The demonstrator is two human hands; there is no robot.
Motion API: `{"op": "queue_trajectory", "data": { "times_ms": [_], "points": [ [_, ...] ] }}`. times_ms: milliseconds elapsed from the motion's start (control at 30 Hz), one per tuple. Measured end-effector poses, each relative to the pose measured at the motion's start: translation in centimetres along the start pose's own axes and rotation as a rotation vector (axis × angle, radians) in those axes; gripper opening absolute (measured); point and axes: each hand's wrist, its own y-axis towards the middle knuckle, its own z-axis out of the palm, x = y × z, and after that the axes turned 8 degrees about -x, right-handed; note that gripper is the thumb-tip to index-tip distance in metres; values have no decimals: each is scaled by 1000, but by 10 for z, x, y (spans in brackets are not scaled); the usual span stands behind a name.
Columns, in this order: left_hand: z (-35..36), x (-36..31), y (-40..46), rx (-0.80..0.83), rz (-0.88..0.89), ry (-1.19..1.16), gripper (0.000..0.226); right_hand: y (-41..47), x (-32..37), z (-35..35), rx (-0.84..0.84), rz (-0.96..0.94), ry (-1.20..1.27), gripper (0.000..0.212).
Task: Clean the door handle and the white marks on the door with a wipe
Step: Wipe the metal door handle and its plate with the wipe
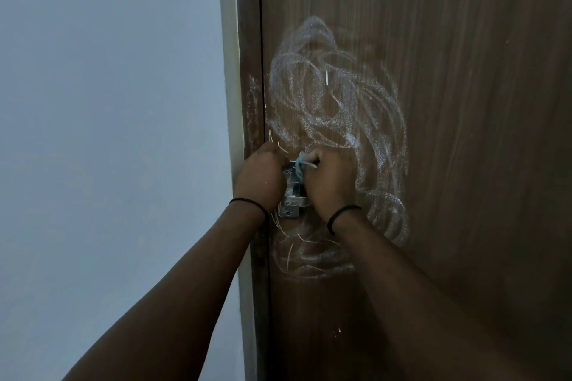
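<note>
Both bare forearms come up from about 6 o'clock, each with a thin black wrist band (247, 203), and meet at the latch. So the left hand (261, 175) is curled around the left side of the silver metal door handle and lock plate (291, 196), looks like it's just bracing it. Right hand (331, 182) is pinched shut on a small pale teal wipe (299, 168), bunched up and pressed onto the top of the handle, at roughly 12 o'clock from the plate. The hands sit close together with only the metal showing between them. How hard either one is squeezing, can't tell.

The big chalky white scribble marks (337, 108) loop all over the dark brown wood-grain door (464, 102), from 12 o'clock above the hands round to 3 o'clock and down to 5 o'clock below the right wrist. None of it looks wiped, so my guess is we're early, handle first.

What could go wrong imo:
- the wipe is tiny and that's loads of chalk, so it'll probably load up and smear a haze instead of lifting it
- there's also a streak on the brown door frame (252, 120) at 11 o'clock, easy to miss
- the right forearm is close to the lower scribbles and could drag chalk around
</note>
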Motion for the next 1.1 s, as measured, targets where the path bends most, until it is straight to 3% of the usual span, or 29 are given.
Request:
{"op": "queue_trajectory", "data": {
  "times_ms": [133,267,367,500,633,800,933,1100],
  "points": [
    [-2,-1,-1,0,11,-12,36,-3,-4,1,191,34,-158,14],
    [-2,-1,-2,-6,13,-5,34,-8,-2,1,1,-15,-37,14],
    [-4,-2,-2,2,24,0,34,-6,-5,-1,122,26,-95,15],
    [-2,-1,-1,18,8,1,32,-9,-8,-4,66,57,-1,16],
    [-4,-2,-6,14,10,-1,35,-3,-13,-4,197,173,-32,20],
    [-6,-1,-11,28,22,-2,40,-12,-17,-5,-86,370,316,13],
    [-6,-1,-15,18,29,-30,47,-39,-37,-4,-280,682,734,6],
    [-4,-2,-18,9,13,-49,53,-59,-41,9,-387,799,945,15]
  ]
}}
